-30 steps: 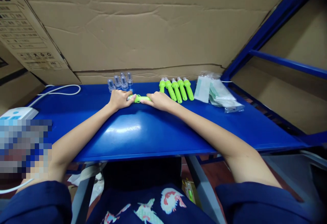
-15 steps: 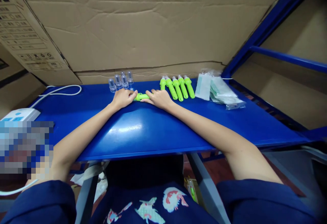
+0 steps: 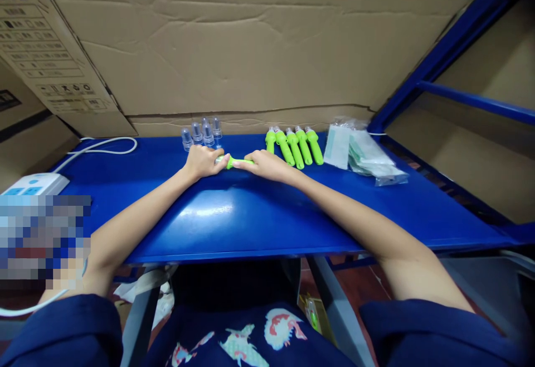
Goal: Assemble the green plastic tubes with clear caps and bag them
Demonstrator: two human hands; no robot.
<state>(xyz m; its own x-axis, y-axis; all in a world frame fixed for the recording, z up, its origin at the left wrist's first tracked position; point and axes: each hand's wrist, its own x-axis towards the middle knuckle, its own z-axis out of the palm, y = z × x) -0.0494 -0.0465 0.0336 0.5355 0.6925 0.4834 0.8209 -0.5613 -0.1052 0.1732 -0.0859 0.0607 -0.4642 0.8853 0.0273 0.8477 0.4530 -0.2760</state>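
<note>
Both arms stretched forward, palms down on blue table (image 3: 251,216). Left hand (image 3: 203,160) and right hand (image 3: 266,165) pinch opposite ends of one green pen (image 3: 236,161), lying flat between them. Just behind: clear caps (image 3: 202,133) left, row of green pens (image 3: 296,144) right, plastic bags (image 3: 359,152) beyond.

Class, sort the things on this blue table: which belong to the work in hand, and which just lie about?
In use: green tube, held by left hand and right hand; five spare green tubes; clear caps.
Lying about: plastic packets; power strip; white cable.
</note>
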